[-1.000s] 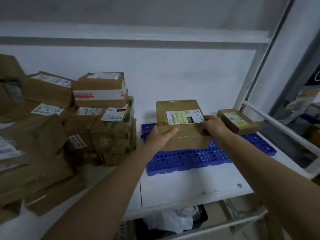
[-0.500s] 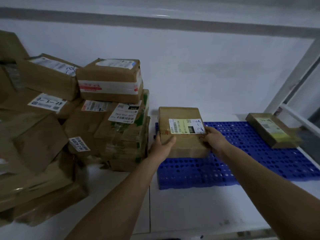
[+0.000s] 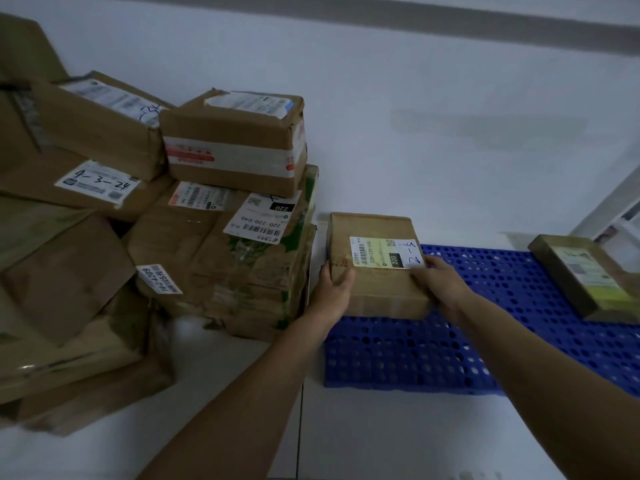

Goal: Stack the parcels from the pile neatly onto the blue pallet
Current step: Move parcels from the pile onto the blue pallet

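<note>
Brown labelled parcel (image 3: 375, 271) flat on blue pallet (image 3: 415, 351) (left corner); pile (image 3: 138, 220) beside.

A white counter (image 3: 398, 441) carries a pile (image 3: 145, 244) of brown parcels at left and a blue pallet (image 3: 415, 358) at right.

Your 2 arms come into the head view bare from the bottom edge to the fingers, with no sleeve showing on either forearm. Your left hand (image 3: 334, 289) and your right hand (image 3: 441, 284) wear no gloves. Neither wrist carries a watch, band or bracelet, and you can see no rings on the fingers that show.
</note>
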Tool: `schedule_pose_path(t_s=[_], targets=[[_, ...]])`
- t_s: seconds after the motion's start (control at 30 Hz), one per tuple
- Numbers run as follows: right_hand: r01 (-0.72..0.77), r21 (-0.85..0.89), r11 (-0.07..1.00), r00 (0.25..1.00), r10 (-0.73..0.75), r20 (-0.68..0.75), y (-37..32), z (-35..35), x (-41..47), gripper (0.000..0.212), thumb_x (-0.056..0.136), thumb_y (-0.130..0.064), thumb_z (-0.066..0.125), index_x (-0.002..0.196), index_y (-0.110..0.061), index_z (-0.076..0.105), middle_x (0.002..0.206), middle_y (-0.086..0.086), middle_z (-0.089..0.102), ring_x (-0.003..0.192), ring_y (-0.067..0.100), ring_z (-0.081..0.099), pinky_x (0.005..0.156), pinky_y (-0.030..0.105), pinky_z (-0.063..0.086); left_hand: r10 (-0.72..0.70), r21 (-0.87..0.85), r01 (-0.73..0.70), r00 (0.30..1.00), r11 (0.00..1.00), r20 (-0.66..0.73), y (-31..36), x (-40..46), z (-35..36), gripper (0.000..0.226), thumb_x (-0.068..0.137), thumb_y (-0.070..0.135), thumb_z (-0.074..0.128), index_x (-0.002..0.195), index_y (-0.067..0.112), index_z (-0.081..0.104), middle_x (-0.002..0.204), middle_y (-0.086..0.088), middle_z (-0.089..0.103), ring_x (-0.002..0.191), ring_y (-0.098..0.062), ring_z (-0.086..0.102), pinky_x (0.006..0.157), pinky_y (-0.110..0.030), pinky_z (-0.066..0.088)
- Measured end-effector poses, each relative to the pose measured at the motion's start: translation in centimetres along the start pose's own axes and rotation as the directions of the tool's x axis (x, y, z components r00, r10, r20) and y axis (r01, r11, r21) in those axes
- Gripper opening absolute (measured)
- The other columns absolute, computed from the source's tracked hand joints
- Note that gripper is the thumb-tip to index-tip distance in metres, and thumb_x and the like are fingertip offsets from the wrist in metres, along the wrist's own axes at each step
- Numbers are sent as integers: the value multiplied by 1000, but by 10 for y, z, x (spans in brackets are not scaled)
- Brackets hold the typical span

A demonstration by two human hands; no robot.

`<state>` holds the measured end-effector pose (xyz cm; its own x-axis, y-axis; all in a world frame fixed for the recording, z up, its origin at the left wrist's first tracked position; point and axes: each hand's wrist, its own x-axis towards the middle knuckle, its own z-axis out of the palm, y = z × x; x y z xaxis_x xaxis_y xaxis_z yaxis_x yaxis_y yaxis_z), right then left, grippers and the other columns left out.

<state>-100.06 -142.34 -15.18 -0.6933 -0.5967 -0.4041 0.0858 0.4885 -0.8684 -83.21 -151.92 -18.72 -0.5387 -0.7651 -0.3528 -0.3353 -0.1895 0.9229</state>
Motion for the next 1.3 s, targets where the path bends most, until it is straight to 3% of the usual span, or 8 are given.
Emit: schedule_pose_path(t_s=[0.23,0.37,0.6,0.9,1.07,1.13,1.23,1.3], targets=[[2,31,1000,999,-3,45,-1,11,-4,43,96,-14,52,137,-15,41,112,2,56,83,12,56,67,29,46,-40,-24,38,996,999,-76,3,-6,-3,61,94,49,46,149,31,26,143,-1,43,127,-24,45,103,-41,40],[-23,53,998,997,20,72,-1,10,-7,19,96,-11,50,113,-17,56,106,5,63,82,16,61,62,30,49,-42,-9,41,996,999,-77,5,-8,-3,62,95,49,45,149,31,24,146,-2,40,131,-26,41,108,-44,36],[-24,-13,1000,997,25,69,1,5,-7,15,95,-9,46,99,-17,58,104,8,63,88,20,60,78,37,50,-91,-6,91,995,996,-26,8,-11,-4,63,94,49,47,147,21,30,144,-5,42,129,-26,43,107,-41,37],[-25,-132,991,998,32,57,-4,6,-5,29,96,-17,50,122,-6,56,117,15,63,103,30,60,93,45,50,-231,154,229,973,961,-8,12,-11,-8,74,91,61,42,143,8,38,141,-9,45,127,-27,44,86,-29,32],[-43,-237,971,996,59,63,-11,2,-9,27,94,-14,53,115,1,56,116,20,63,85,25,61,69,35,51,-178,242,184,983,953,-49,23,-22,-4,69,95,55,41,143,5,36,142,-11,45,127,-27,45,86,-28,34],[11,-393,919,1000,-8,10,-20,0,-15,34,93,-17,55,119,4,48,120,22,58,83,23,57,66,32,47,-68,350,116,987,930,-145,30,-31,-1,69,95,52,42,146,6,29,144,-10,42,129,-26,44,88,-28,35],[205,-714,670,951,-310,-19,-35,-4,-22,55,93,-24,53,138,-1,31,138,22,41,124,36,40,100,44,36,158,551,-30,970,834,-187,47,-51,0,73,92,48,46,150,15,15,150,-8,35,133,-26,39,101,-38,37],[353,-788,504,869,-489,77,-49,0,-31,56,94,-22,51,142,-3,29,146,21,31,134,37,26,107,46,27,290,651,-132,946,748,-142,64,-66,-3,61,91,42,50,142,16,29,137,-5,49,117,-20,51,87,-32,43]])
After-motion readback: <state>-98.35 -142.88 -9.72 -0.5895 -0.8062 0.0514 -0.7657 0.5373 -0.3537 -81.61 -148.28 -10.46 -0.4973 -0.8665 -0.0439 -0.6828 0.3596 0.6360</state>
